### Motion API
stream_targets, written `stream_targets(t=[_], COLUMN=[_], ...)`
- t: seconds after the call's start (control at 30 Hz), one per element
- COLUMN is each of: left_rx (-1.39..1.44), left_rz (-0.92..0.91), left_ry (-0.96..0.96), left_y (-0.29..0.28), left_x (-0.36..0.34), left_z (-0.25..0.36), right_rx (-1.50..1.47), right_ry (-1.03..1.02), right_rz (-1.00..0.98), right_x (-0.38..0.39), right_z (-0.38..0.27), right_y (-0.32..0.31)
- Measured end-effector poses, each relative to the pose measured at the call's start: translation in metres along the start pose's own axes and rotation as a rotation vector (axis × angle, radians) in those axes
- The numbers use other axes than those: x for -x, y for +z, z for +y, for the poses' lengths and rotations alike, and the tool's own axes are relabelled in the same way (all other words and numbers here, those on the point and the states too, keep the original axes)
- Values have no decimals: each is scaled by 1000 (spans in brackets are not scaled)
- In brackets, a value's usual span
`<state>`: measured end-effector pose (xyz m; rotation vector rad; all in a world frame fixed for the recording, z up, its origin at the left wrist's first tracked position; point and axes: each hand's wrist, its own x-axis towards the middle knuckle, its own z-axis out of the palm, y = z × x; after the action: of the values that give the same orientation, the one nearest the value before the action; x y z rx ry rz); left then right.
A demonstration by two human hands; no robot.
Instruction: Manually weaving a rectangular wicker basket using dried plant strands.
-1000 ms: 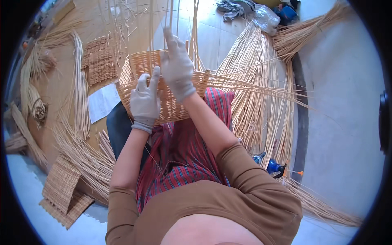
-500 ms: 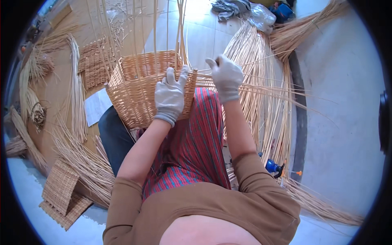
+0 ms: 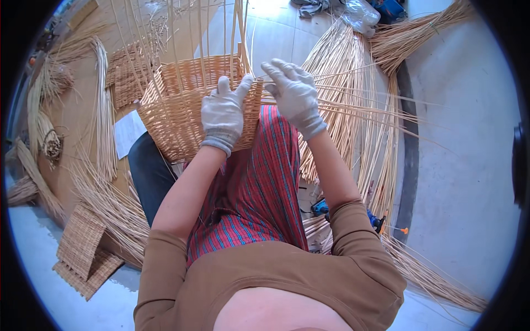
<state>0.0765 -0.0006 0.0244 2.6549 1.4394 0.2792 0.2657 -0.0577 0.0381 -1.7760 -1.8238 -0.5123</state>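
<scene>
A half-woven wicker basket [image 3: 174,124] rests tilted against my knees, with tall upright stakes [image 3: 201,41] rising from its walls. My gloved left hand [image 3: 222,115] grips the near wall towards its right end, thumb and forefinger up at the rim and the other fingers curled. Just right of the basket's corner is my gloved right hand [image 3: 295,99], its fingers stretched towards the rim and its thumb apart from them. Loose weaving strands [image 3: 359,107] run out rightwards from that corner, passing behind the right hand. Whether any strand touches its fingers is hard to see.
A large fan of pale strands [image 3: 337,66] spreads on the floor to the right, below a tied bundle [image 3: 417,38]. Flat woven panels [image 3: 81,240] lie at lower left and more strands [image 3: 102,110] at left. A blue tool [image 3: 377,222] sits by my right elbow.
My right hand has gone from a closed fist to stretched fingers, shifting slightly left towards the basket corner. The basket and left hand have moved a little up and left in the picture.
</scene>
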Motion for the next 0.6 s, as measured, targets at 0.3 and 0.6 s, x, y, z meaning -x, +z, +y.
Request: stream_targets(t=[0.3,0.6], left_rx=[724,939], left_rz=[325,79], left_ry=[-20,259], left_y=[0,33], left_x=[-7,-40], left_z=[-23,-84], right_rx=[-19,-65], right_ry=[3,-274], right_rz=[82,116], right_x=[12,-1], right_z=[-12,19], right_y=[25,48])
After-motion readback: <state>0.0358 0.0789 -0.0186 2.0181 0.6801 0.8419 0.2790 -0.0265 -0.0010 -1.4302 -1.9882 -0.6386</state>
